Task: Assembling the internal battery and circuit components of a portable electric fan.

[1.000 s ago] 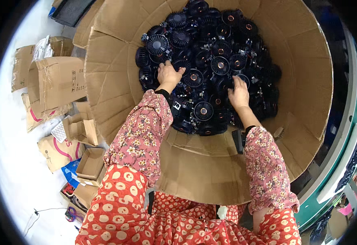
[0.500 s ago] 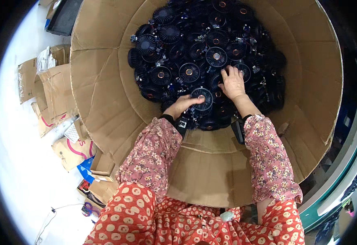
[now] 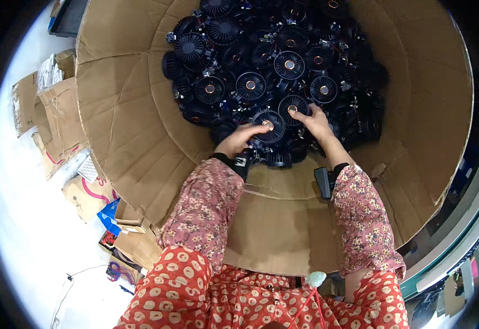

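Observation:
My left hand (image 3: 245, 138) grips a round black fan unit (image 3: 273, 134), its thumb pressed near the copper-coloured centre. Just to the right, my right hand (image 3: 316, 123) pinches a second black fan unit (image 3: 292, 103) with the thumb at its centre ring. The two units are close together over a heap of similar black fan units (image 3: 250, 85), several with copper rings and small connectors showing. All of them lie in a large cardboard bin (image 3: 124, 120). The fingers under both held units are hidden.
The bin's tall wall surrounds both my arms, its near edge (image 3: 283, 272) by my body. Flattened cardboard boxes (image 3: 64, 112) and a blue sheet (image 3: 109, 216) lie on the white floor at left. A dark tray (image 3: 70, 19) sits at upper left.
My right hand has closed on a fan unit and brought it up beside the one in my left hand. The left hand still holds its unit; the view has shifted slightly.

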Demonstrator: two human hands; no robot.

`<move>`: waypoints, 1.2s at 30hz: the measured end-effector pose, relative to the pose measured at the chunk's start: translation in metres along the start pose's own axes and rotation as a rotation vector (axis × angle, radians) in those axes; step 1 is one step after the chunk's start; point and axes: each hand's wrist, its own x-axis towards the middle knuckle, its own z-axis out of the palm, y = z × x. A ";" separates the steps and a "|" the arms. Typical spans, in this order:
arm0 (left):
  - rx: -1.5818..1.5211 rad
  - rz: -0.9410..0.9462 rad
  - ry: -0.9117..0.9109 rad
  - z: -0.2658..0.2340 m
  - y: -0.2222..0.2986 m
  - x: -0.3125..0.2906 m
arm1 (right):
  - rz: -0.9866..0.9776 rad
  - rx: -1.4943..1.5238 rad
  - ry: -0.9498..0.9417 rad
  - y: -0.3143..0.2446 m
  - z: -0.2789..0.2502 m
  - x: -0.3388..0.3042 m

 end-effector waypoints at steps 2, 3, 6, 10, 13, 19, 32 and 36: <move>-0.287 0.040 -0.086 -0.004 0.022 -0.017 | 0.064 0.308 -0.159 -0.001 -0.013 -0.013; -0.288 0.091 -0.083 -0.015 0.032 -0.024 | 0.068 0.272 -0.151 0.004 -0.008 -0.013; -0.378 0.152 0.030 -0.013 0.048 -0.031 | 0.135 0.117 -0.097 0.009 0.014 -0.009; -0.210 0.086 -0.103 0.012 0.041 -0.012 | 0.290 0.300 0.018 0.020 0.041 -0.016; -0.318 0.072 -0.026 0.036 0.031 -0.013 | 0.314 0.615 0.051 0.022 0.050 -0.036; -0.318 0.331 -0.333 0.124 0.062 -0.085 | 0.237 0.769 0.527 -0.015 -0.004 -0.116; 0.751 0.594 -1.081 0.482 -0.010 -0.377 | 0.028 1.031 1.127 0.033 -0.246 -0.657; 0.955 0.835 -0.880 0.593 -0.033 -0.335 | -0.068 1.064 1.122 0.096 -0.322 -0.650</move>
